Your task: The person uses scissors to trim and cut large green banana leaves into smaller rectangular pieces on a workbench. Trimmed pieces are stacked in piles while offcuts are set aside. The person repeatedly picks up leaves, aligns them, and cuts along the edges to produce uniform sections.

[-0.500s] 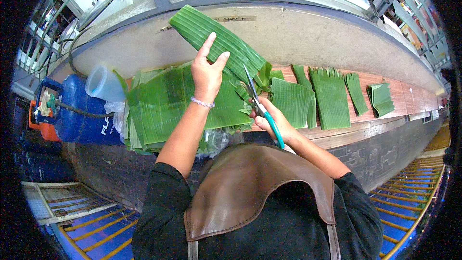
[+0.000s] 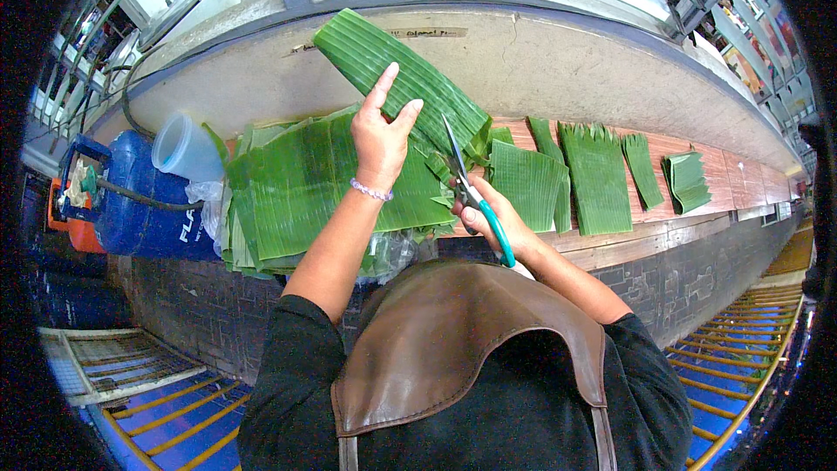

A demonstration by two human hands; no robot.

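My left hand (image 2: 380, 146) grips a long banana leaf piece (image 2: 427, 92), its thumb and index finger spread over the top and the other fingers hidden. The piece slants from upper left down to the right. In my right hand (image 2: 503, 213) is a pair of scissors (image 2: 495, 231) with teal handles. Their blades point up beside the lower right end of the held leaf; whether they touch it I cannot tell. Beneath the left hand lies a pile of large banana leaves (image 2: 296, 179). Right of the scissors rests a cut leaf piece (image 2: 527, 183).
Along the wooden bench (image 2: 722, 201) lie a wide leaf stack (image 2: 595, 179), a narrow strip (image 2: 643, 173) and a small stack (image 2: 688, 183). At left stand a blue water jug (image 2: 148, 201) and a translucent tub (image 2: 187, 150). A low wall (image 2: 558, 61) runs behind.
The left hand and the held leaf have shifted slightly to the right. The scissors stay in nearly the same place in the right hand.
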